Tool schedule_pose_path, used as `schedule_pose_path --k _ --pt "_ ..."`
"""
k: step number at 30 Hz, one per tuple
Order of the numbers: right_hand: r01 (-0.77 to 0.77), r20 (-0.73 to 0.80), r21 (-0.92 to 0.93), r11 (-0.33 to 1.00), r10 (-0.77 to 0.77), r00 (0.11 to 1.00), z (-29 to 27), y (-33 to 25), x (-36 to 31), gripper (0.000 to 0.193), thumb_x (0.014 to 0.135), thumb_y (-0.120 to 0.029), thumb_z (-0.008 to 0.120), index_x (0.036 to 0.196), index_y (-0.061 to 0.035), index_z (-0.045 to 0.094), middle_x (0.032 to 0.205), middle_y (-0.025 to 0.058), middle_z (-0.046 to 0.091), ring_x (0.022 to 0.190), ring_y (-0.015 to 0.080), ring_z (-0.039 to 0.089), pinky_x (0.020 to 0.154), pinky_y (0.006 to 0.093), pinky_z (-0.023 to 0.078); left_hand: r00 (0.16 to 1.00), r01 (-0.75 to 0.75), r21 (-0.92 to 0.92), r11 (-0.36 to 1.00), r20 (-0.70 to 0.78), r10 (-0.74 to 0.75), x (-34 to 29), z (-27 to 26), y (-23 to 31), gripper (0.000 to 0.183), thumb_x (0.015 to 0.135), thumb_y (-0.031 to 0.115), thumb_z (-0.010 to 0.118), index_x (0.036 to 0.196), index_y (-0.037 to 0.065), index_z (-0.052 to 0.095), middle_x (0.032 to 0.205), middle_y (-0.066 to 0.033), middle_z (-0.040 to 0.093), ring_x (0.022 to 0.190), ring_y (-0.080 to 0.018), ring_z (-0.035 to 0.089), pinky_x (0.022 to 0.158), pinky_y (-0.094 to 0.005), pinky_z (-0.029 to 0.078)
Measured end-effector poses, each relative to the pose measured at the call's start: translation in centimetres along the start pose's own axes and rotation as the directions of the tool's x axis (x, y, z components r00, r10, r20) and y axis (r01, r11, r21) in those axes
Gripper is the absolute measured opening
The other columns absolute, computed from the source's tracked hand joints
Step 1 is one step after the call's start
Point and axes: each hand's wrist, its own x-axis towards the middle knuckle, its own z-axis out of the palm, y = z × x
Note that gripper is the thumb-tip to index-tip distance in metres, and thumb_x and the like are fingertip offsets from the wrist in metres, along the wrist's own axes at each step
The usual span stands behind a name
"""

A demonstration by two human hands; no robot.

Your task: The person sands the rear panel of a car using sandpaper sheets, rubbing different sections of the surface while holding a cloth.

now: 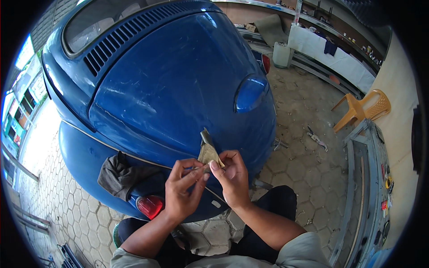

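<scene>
A small folded piece of tan sandpaper (207, 156) is pinched between the fingertips of both hands, above the rear edge of a blue car. My left hand (184, 187) grips its near left side with thumb and fingers. On the right edge, the thumb and fingers of my right hand (233, 181) press together. Just beyond the sheet is a small grey metallic piece (205, 136), apparently the handle on the car's scratched blue rear lid (165, 76); whether the sheet touches it I cannot tell.
A dark grey cloth (121, 175) lies on the left fender beside a red tail light (150, 206). At right, an orange plastic chair (361, 108) stands by a metal frame (360, 152). Pliers-like tools (316, 137) lie on hexagonal paving. A whitish jerrycan (281, 55) stands farther back.
</scene>
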Motion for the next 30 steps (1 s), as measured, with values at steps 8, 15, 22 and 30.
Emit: schedule_pose_path --k 8,15,22,30 --pt "-0.105 -0.013 0.189 0.976 0.109 0.994 0.8 -1.0 -0.1 0.025 0.121 -0.012 0.077 0.138 -0.0026 0.061 0.131 0.014 0.078 0.121 0.0203 0.079 0.107 0.0387 0.066 0.985 0.04 -0.26 0.965 -0.15 -0.082 0.2 -0.6 -1.6 0.018 0.116 0.009 0.084 0.129 -0.002 0.09 0.126 -0.0112 0.079 0.112 -0.0204 0.075 0.098 -0.0356 0.06" --pt "-0.13 -0.235 0.05 0.99 0.139 0.962 -2.8 -4.5 3.0 0.024 0.122 -0.022 0.071 0.139 -0.0064 0.067 0.125 0.0102 0.081 0.102 0.0165 0.084 0.063 0.0321 0.07 0.862 0.187 -0.71 0.679 -0.212 -0.46 0.8 -3.6 -2.2 0.023 0.13 0.023 0.066 0.127 0.003 0.077 0.108 0.0048 0.073 0.099 -0.0024 0.062 0.092 -0.0241 0.053" --pt "0.117 -0.249 0.049 0.992 -0.102 0.963 -3.0 -6.4 4.1 0.032 0.124 -0.021 0.064 0.144 0.0024 0.059 0.146 0.0216 0.073 0.138 0.0335 0.076 0.118 0.0659 0.069 0.883 0.241 -0.689 0.683 -0.135 -0.449 0.7 -4.7 -3.2 0.021 0.132 0.027 0.062 0.123 0.009 0.07 0.099 0.0086 0.069 0.085 0.0026 0.061 0.076 -0.019 0.051" --pt "0.712 0.623 -0.292 0.639 -0.438 0.648 -0.2 -4.5 1.9 0.047 0.123 -0.026 0.06 0.161 0.001 0.067 0.166 0.0317 0.07 0.161 0.0499 0.064 0.135 0.0658 0.053 0.809 0.561 -0.665 0.493 0.316 -0.495 0.2 -4.7 -2.8 0.024 0.133 0.027 0.06 0.126 0.006 0.072 0.101 0.0083 0.071 0.092 0.0012 0.062 0.084 -0.0224 0.053"
